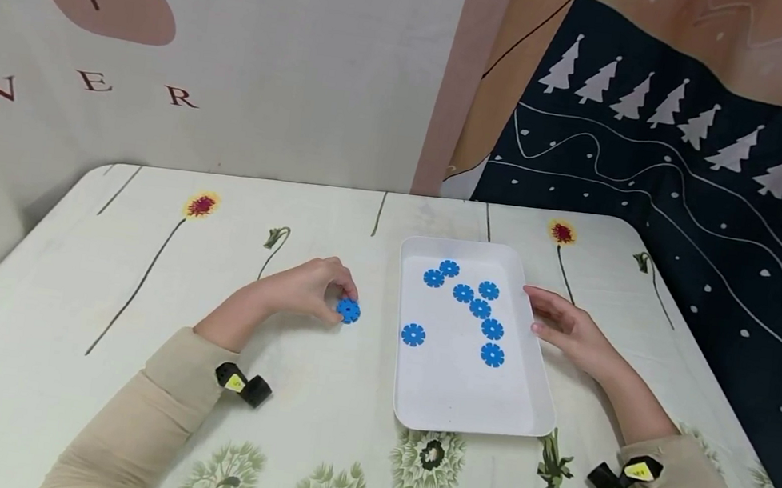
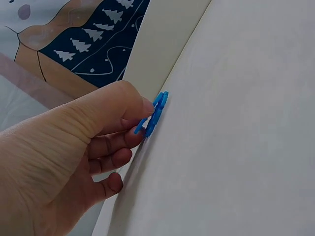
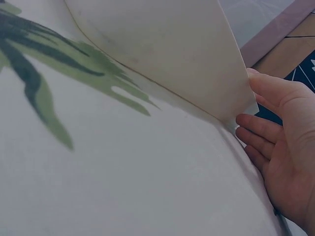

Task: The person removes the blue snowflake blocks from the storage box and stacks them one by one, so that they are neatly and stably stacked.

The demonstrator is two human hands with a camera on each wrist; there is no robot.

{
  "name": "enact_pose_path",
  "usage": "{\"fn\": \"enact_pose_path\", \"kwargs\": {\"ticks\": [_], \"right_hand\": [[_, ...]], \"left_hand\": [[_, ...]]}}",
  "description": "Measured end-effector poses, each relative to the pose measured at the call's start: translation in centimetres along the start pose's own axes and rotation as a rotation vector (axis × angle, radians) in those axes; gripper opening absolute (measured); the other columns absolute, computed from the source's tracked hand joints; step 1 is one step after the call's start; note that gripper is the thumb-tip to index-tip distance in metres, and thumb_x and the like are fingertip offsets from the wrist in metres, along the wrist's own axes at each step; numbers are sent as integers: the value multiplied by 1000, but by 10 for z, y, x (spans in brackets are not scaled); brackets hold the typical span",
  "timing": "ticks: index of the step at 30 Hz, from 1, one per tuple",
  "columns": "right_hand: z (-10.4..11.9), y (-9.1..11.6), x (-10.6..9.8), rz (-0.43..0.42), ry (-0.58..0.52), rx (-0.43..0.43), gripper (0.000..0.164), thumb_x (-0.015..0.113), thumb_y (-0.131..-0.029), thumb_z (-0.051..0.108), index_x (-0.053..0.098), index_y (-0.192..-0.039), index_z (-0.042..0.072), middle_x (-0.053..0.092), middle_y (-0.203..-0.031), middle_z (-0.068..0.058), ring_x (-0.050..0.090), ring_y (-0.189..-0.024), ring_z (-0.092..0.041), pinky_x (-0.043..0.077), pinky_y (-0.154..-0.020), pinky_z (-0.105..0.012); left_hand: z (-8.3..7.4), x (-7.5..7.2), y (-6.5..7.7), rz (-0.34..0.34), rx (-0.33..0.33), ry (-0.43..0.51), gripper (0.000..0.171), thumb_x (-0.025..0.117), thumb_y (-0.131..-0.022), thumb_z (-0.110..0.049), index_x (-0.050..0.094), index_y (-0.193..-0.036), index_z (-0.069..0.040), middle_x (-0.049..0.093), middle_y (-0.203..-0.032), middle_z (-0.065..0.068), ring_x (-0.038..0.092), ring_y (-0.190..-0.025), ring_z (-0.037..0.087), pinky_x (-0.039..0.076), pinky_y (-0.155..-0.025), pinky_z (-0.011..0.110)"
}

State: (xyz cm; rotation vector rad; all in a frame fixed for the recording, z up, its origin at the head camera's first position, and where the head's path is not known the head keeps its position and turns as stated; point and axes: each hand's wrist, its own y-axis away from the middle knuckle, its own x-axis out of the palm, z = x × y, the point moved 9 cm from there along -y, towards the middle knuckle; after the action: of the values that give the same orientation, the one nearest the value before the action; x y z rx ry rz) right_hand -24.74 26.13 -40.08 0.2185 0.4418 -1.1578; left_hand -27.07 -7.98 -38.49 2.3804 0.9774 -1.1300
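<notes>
Between the left hand (image 1: 308, 288), which pinches a blue notched disc (image 1: 349, 311), and the left wall of the white tray (image 1: 434, 398), a strip of flower-print tablecloth (image 1: 323, 397) lies open. Nothing covers the tray from above, and its near end is bare; 7 blue discs (image 1: 480, 308) crowd the far and right parts, and 1 more lies just beside the left wall. The right hand (image 1: 572, 333) blocks the far half of the right wall, its forearm slanting across the table's right side; the near half has free cloth alongside. Behind the tray, a narrow band of cloth runs before the backdrop (image 1: 295, 64).
</notes>
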Motion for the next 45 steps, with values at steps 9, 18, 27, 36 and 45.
{"fn": "enact_pose_path", "kwargs": {"ticks": [9,18,27,36,45], "right_hand": [[1,1,0,-1,5,-4,56,60,-95,13,37,-144,-1,41,-143,-21,44,-120,-1,34,-95,-12],[1,1,1,-1,10,-6,55,60,-95,12,37,-144,-1,41,-143,-21,44,-121,-3,34,-95,-12],[4,1,2,0,-2,-31,53,58,-95,7,38,-143,-3,42,-140,-24,45,-121,-8,34,-95,-13],[4,1,3,-1,-8,-26,53,58,-95,6,37,-143,-3,42,-141,-25,44,-119,-4,34,-95,-12],[5,0,2,-1,3,-22,53,58,-95,7,38,-143,-2,42,-141,-23,44,-123,-14,34,-95,-12]], "left_hand": [[1,2,-1,8,-2,-5,25,78,-68,-7,71,-92,-8,61,-91,-4,50,-89,16,44,-81,33],[1,3,-1,15,6,-8,24,77,-69,-8,70,-92,-9,62,-90,-6,50,-88,16,44,-81,32],[2,5,-1,23,6,25,26,78,-70,-9,70,-94,-9,62,-91,-6,51,-89,16,44,-82,34],[5,5,-2,25,-5,23,26,78,-70,-9,69,-95,-10,62,-92,-6,51,-89,16,44,-83,34],[-3,-2,-3,-13,-4,46,32,79,-71,-10,68,-101,-6,63,-95,-2,55,-91,17,45,-85,35]]}}
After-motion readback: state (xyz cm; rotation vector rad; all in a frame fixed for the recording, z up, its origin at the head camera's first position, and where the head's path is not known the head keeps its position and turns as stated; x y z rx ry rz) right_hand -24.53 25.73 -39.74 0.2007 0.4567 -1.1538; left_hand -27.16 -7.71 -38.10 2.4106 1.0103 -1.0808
